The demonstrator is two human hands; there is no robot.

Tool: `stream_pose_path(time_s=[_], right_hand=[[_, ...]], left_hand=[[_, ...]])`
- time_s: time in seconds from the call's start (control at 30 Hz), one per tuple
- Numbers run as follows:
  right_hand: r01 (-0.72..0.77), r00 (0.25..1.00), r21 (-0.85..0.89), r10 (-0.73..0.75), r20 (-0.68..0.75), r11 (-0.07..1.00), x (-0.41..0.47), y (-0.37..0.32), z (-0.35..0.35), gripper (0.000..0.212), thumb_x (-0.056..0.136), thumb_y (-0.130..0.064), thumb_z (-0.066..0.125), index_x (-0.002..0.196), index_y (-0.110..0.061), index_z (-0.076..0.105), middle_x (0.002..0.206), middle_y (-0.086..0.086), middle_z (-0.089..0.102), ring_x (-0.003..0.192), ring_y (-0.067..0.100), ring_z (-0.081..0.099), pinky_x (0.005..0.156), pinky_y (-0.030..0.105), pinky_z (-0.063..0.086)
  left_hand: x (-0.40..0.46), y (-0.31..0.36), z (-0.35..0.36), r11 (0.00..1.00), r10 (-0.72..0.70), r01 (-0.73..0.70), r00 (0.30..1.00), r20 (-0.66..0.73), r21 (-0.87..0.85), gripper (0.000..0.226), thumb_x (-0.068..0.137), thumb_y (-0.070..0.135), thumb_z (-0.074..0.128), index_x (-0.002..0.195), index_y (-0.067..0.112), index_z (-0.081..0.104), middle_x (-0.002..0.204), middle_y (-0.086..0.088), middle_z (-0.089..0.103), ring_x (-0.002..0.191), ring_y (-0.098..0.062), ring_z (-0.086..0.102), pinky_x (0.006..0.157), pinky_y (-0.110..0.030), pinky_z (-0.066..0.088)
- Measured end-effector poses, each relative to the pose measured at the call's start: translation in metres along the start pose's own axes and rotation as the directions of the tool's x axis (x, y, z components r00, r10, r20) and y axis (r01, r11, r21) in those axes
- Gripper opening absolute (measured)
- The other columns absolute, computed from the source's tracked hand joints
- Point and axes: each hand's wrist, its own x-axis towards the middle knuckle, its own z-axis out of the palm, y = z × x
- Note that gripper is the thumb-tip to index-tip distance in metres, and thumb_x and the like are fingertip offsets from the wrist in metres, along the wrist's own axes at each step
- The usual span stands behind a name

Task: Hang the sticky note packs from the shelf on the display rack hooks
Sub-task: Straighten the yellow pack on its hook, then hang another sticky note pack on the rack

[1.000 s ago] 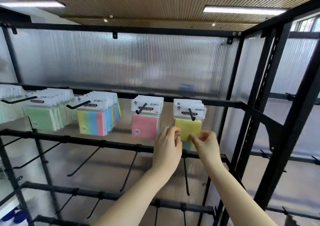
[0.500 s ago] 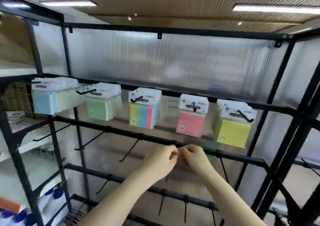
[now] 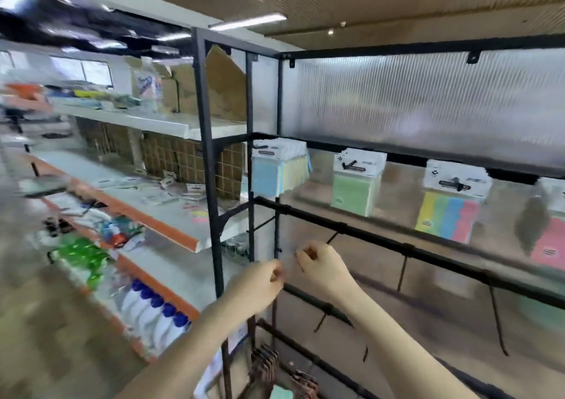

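Black rack (image 3: 379,239) with ribbed translucent back panel; wooden slat ceiling above. Packs on its upper hooks, left to right: blue (image 3: 267,178), green (image 3: 353,189), striped (image 3: 448,215), pink (image 3: 548,247). Loose packs (image 3: 159,195) on the white shelf (image 3: 171,218), far left. Left hand (image 3: 256,285) and right hand (image 3: 324,268): side by side in front of the rack's lower bars, fingers curled; contents cannot be told, blurred. Hung packs well above both hands.
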Motion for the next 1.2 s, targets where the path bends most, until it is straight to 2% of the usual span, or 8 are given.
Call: stream_pose_path(time_s=[0.13,0.2,0.37,0.5,0.7,0.97,1.13,1.2], right_hand=[[0.052,0.992,0.007,-0.052,0.117,0.999,0.023,-0.040,0.068,0.019,0.094,-0.019,0.050,0.080,-0.012,0.059,0.080,0.005,0.065,0.075,0.020,0.058,0.062,0.024,0.040],[0.074,0.983,-0.009,-0.072,0.169,0.997,0.035,-0.055,0.098,0.019,0.094,-0.021,0.050,0.089,-0.009,0.064,0.089,0.008,0.067,0.084,0.024,0.061,0.066,0.026,0.040],[0.135,0.960,0.021,-0.136,0.243,0.991,0.067,-0.084,0.162,0.017,0.091,-0.027,0.054,0.089,-0.014,0.064,0.079,-0.002,0.061,0.072,0.013,0.056,0.055,0.020,0.036],[0.149,0.950,0.034,-0.152,0.271,0.988,0.101,-0.098,0.208,0.016,0.091,-0.034,0.054,0.083,-0.020,0.058,0.080,-0.003,0.061,0.076,0.015,0.057,0.064,0.024,0.040],[0.170,0.937,0.032,-0.171,0.305,0.985,0.170,-0.112,0.277,0.025,0.092,-0.036,0.052,0.092,-0.013,0.063,0.092,0.006,0.067,0.086,0.024,0.062,0.075,0.035,0.052],[0.122,0.921,0.011,-0.117,0.371,0.992,0.265,-0.144,0.374,0.021,0.093,-0.029,0.046,0.093,-0.011,0.057,0.101,0.012,0.064,0.089,0.028,0.059,0.076,0.033,0.045],[0.154,0.878,-0.003,-0.136,0.458,0.988,0.300,-0.183,0.429,0.023,0.091,-0.023,0.047,0.072,-0.013,0.050,0.081,0.017,0.064,0.077,0.035,0.059,0.063,0.035,0.044],[0.167,0.863,-0.023,-0.135,0.487,0.986,0.311,-0.194,0.448,0.029,0.091,-0.023,0.046,0.063,-0.015,0.045,0.064,0.007,0.057,0.066,0.030,0.055,0.055,0.031,0.036]], left_hand=[[-0.015,-0.071,-0.041,0.990,-0.138,0.139,0.989,-0.048,0.022,0.016,0.096,0.035,0.047,0.101,0.030,0.061,0.101,0.011,0.065,0.088,-0.010,0.060,0.072,-0.027,0.049],[-0.020,-0.102,-0.056,0.980,-0.200,0.200,0.978,-0.054,0.001,0.015,0.095,0.027,0.049,0.100,0.025,0.063,0.103,0.005,0.066,0.094,-0.016,0.062,0.082,-0.034,0.051],[-0.019,-0.169,-0.084,0.958,-0.282,0.285,0.954,-0.097,0.020,0.020,0.094,0.017,0.046,0.099,0.019,0.066,0.099,0.006,0.064,0.091,-0.015,0.061,0.076,-0.027,0.048],[0.000,-0.219,-0.093,0.937,-0.347,0.349,0.935,-0.073,0.021,0.020,0.092,0.013,0.046,0.090,0.020,0.064,0.100,0.008,0.064,0.095,-0.013,0.061,0.085,-0.032,0.050],[0.052,-0.291,-0.109,0.907,-0.404,0.413,0.909,-0.102,0.086,0.025,0.092,0.013,0.047,0.106,0.021,0.066,0.112,0.006,0.065,0.096,-0.013,0.062,0.087,-0.032,0.051],[0.123,-0.380,-0.147,0.858,-0.501,0.507,0.861,-0.088,0.075,0.028,0.092,0.010,0.044,0.109,0.020,0.064,0.107,0.002,0.066,0.094,-0.016,0.062,0.084,-0.033,0.053],[0.134,-0.435,-0.166,0.829,-0.552,0.559,0.823,-0.134,0.021,0.023,0.093,0.013,0.046,0.105,0.012,0.065,0.101,-0.001,0.066,0.089,-0.020,0.061,0.075,-0.031,0.049],[0.139,-0.458,-0.174,0.818,-0.566,0.575,0.809,-0.156,0.013,0.021,0.094,0.016,0.048,0.103,0.013,0.066,0.105,-0.003,0.067,0.090,-0.019,0.061,0.075,-0.029,0.048]])
